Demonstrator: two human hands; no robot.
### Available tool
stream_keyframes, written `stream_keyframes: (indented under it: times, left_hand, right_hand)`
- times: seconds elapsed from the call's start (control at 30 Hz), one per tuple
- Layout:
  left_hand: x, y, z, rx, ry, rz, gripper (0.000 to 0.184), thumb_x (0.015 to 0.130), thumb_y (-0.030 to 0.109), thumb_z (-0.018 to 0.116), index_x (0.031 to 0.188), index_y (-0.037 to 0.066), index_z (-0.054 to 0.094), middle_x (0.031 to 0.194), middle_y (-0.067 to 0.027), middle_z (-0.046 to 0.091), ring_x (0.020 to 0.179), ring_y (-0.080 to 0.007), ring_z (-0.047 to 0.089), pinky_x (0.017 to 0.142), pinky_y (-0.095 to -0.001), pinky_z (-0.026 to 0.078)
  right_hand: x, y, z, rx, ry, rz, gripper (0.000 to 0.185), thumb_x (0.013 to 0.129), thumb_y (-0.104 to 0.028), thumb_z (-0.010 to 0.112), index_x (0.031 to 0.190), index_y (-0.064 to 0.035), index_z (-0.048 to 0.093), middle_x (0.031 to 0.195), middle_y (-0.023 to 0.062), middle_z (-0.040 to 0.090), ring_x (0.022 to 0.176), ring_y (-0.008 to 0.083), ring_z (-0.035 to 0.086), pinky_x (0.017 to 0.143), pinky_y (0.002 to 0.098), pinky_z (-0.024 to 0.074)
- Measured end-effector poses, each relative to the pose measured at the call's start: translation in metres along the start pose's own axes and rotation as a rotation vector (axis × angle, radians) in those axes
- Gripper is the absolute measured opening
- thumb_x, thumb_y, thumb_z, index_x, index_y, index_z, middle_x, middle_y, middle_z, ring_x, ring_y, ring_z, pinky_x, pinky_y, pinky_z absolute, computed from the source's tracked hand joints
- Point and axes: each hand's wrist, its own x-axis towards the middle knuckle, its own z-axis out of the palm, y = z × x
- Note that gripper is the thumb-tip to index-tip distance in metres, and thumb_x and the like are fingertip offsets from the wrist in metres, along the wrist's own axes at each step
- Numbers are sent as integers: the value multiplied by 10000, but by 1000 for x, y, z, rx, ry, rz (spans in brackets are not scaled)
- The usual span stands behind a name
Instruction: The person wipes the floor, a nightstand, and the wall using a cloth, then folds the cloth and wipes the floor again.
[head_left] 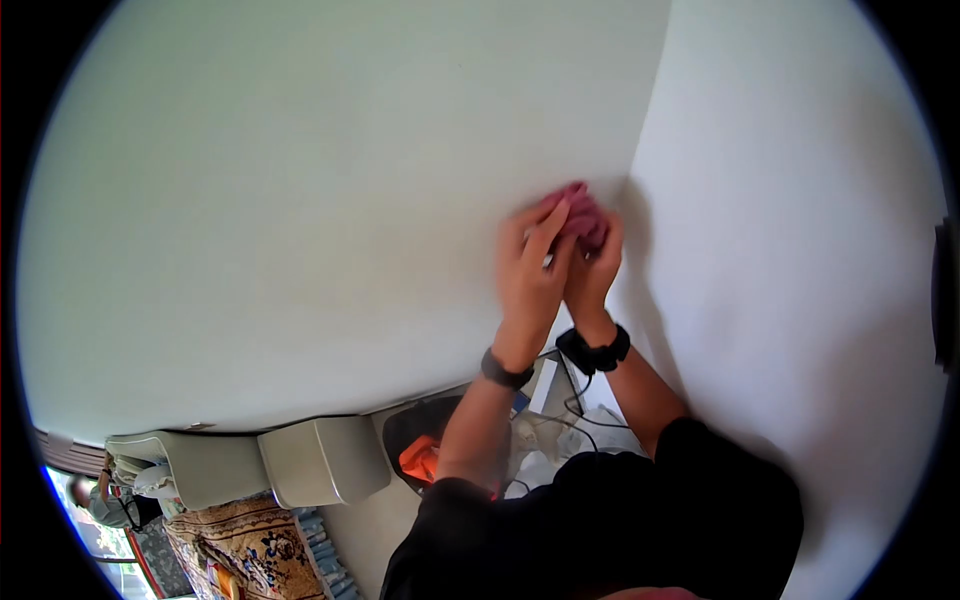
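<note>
Left hand (530, 280) and right hand (594, 278) are part-closed, gripping a crumpled dark-pink fabric cloth (588, 222) between their fingertips (smooth white wall (780, 200) just to their right).

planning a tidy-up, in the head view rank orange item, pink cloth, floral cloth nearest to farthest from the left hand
1. Pink cloth, touching the left hand
2. Orange item, below and left
3. Floral cloth, far lower left
</note>
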Motion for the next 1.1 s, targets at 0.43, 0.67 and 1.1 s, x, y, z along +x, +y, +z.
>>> stream_keyframes:
  times: [0.43, 0.67, 1.1]
  left_hand:
    - [-46, -36, 6, 249, -219, 19, 336, 785, 66, 721, 1115, 110, 679, 1052, -43, 608, 975, -278, 575, 741, -376, 525]
    - [-4, 21, -71, 254, -41, -40, 412, 802, 27, 704, 1203, 101, 643, 1133, -108, 602, 1007, -301, 585, 804, -370, 524]
    - [0, 34, -264, 304, 484, -279, 268, 872, -37, 628, 1133, 21, 655, 1081, -67, 594, 907, -142, 601, 782, -252, 502]
  right_hand:
    - [-47, 48, -24, -149, -11, 76, 207, 900, -106, 675, 1004, -25, 515, 880, 49, 601, 786, 120, 563, 669, 260, 474]
    - [-34, -27, 14, -225, -253, -79, 212, 825, -105, 718, 902, -37, 532, 736, 72, 536, 648, 151, 518, 570, 277, 442]
    - [-104, -143, 167, -113, -720, -446, 278, 808, -156, 733, 1052, -118, 604, 909, 73, 642, 725, 294, 648, 584, 374, 505]
